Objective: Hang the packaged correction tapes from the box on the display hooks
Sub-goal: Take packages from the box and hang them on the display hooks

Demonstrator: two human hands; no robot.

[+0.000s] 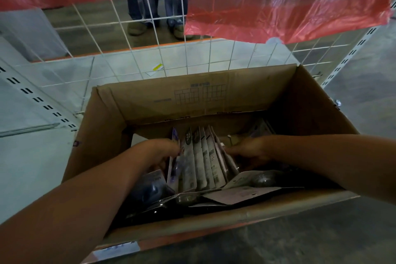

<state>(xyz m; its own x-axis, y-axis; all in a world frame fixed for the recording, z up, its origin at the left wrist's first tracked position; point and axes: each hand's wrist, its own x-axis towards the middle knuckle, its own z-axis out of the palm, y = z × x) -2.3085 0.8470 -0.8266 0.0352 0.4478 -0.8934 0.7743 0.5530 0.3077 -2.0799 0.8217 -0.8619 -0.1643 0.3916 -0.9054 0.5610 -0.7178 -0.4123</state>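
An open cardboard box [150, 100] stands on the floor below me. Inside it a row of packaged correction tapes [203, 156] stands upright on edge, with more packs lying flat near the front [242, 194]. My left hand [162, 152] grips the left end of the upright row, fingers curled down around the outer packs. My right hand [246, 149] holds the right end of the same row, fingers pressed against the last packs. Both fingertips are partly hidden among the packs. One display hook [318, 75] pokes out at the right of the grid.
A white wire grid panel [137, 34] stands behind the box, with slotted uprights at left [38, 99] and right [351, 52]. Red plastic sheeting [278, 2] hangs over the top. A person's legs and shoes [156, 19] show beyond the grid. A paper label [157, 67] lies on the floor.
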